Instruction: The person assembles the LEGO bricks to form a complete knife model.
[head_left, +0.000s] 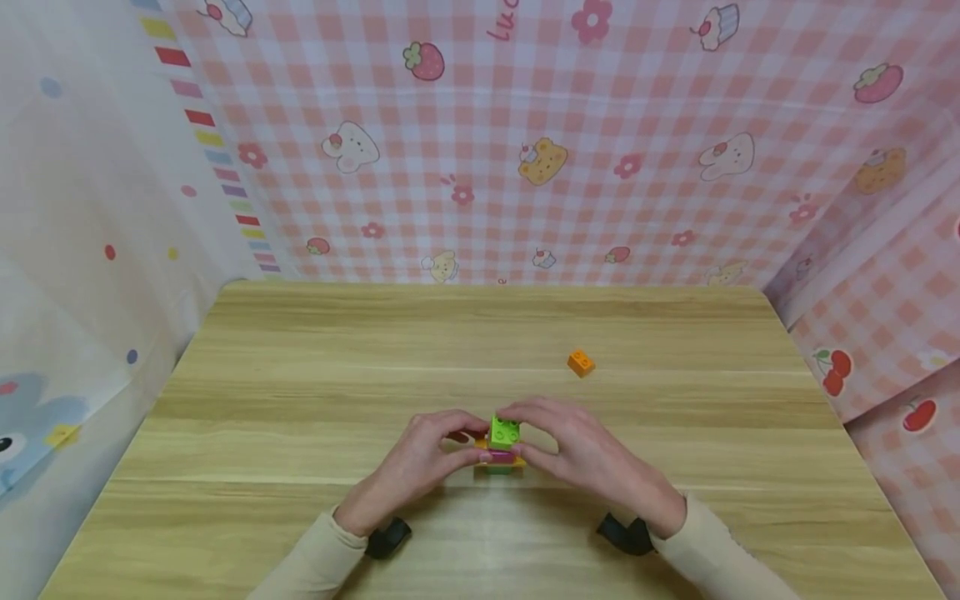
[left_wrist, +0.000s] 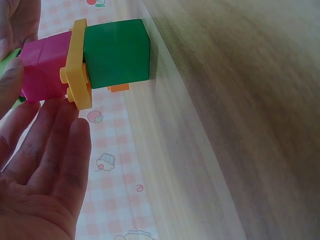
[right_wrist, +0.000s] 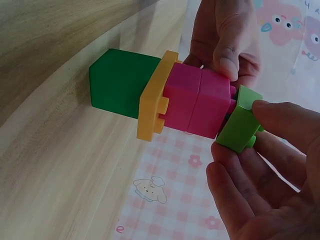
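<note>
A stack of toy building bricks stands upright on the table. Its base is a dark green brick (right_wrist: 122, 82), topped by a thin yellow-orange plate (right_wrist: 152, 105) and magenta bricks (right_wrist: 197, 97). With thumb and fingers, my left hand (head_left: 416, 462) holds the magenta part from the left. My right hand (head_left: 581, 446) pinches a light green brick (head_left: 504, 433) at the top of the stack. In the right wrist view this light green brick tilts against the magenta studs, with a gap along one side.
An orange brick (head_left: 581, 362) lies apart on the wooden table (head_left: 337, 350), behind and right of the stack. Black wrist-worn pieces (head_left: 626, 533) show below the sleeves. A pink checked cloth (head_left: 487, 167) hangs behind the table's far edge.
</note>
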